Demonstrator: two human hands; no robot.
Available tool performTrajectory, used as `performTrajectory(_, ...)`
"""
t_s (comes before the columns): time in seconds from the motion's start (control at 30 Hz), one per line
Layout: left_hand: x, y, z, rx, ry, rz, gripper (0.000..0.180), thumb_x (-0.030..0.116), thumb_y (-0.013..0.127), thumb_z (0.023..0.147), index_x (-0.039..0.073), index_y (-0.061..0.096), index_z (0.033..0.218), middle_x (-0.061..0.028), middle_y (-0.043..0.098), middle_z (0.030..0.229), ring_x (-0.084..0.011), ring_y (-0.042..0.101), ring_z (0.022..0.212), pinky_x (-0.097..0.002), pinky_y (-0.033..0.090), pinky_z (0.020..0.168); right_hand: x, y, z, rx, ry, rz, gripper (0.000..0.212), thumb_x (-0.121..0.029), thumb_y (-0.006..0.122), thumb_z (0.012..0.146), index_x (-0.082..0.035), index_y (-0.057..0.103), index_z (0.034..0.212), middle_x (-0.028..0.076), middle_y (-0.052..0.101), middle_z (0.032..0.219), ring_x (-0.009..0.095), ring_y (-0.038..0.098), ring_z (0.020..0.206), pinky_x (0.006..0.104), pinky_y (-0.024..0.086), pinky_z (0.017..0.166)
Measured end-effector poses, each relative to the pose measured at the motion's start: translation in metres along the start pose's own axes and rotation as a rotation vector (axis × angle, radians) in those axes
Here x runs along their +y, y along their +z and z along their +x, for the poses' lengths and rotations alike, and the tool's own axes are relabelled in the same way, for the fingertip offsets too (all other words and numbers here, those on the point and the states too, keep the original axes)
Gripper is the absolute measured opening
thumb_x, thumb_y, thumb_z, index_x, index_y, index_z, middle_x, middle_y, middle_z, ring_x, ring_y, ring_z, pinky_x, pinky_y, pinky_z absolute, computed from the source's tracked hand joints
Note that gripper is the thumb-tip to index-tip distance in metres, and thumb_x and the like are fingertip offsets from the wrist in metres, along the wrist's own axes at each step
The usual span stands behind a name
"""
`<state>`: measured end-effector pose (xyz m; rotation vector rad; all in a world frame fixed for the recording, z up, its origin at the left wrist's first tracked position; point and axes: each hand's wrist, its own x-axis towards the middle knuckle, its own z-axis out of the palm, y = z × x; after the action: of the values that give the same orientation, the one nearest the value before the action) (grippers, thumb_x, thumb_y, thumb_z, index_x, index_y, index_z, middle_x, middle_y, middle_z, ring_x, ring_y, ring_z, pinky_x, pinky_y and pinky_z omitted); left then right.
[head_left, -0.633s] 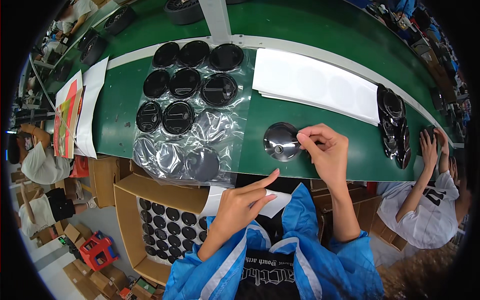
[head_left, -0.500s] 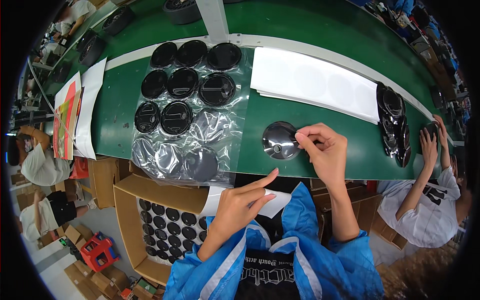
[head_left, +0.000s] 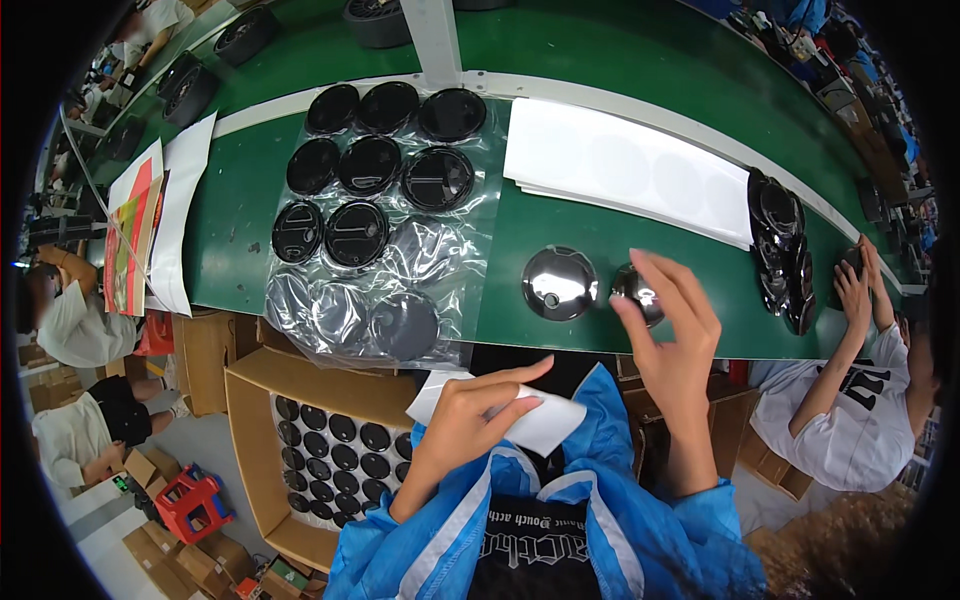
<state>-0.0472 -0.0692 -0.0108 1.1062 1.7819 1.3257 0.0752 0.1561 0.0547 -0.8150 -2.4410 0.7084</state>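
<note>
My left hand is closed on a white sheet of paper, pinched by the thumb below the table's front edge. Over the table, my right hand has its thumb and fingers spread apart. Between them shows a glossy black disc, partly covered by the hand; no firm grip on it is visible. Just left of that hand lies another glossy black round cap with a small hole near its lower edge, untouched on the green table.
Several black caps sit in a clear plastic pocket sheet at left. White sheets with round stickers lie behind, beside a pile of black caps. An open carton stands below; a co-worker works at right.
My right hand has let go of the cap's edge and moved right with its fingers spread. A second disc now shows beside it. My left hand still holds the paper.
</note>
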Motion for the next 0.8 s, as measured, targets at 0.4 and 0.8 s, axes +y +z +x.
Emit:
performTrajectory(0.4, -0.150, -0.027, -0.068, 0.220, -0.616, -0.307, 0.019, 0.015, 0.074, 0.106, -0.004, 0.075, 0.108, 0.0006, 0.070, 0.084, -0.0059, 0.056, 0.070, -0.0269, 0.048, 0.063, -0.017, 0.025, 0.013, -0.117, -0.300, -0.073, 0.062, -0.019, 0.089, 0.080, -0.007, 0.072, 0.139, 0.015, 0.068, 0.134, 0.038, 0.064, 0.121, 0.0478, 0.055, 0.104)
performTrajectory(0.8, -0.358, -0.235, -0.062, 1.182, -0.090, -0.362, 0.036, 0.010, 0.046, 0.113, -0.002, 0.066, 0.141, -0.0118, 0.071, 0.137, -0.0213, 0.068, 0.120, -0.0364, 0.054, 0.105, 0.140, -0.063, -0.035, -0.052, -0.188, -0.403, 0.051, -0.009, 0.076, 0.095, -0.005, 0.068, 0.146, 0.018, 0.061, 0.157, 0.040, 0.057, 0.145, 0.0484, 0.045, 0.121)
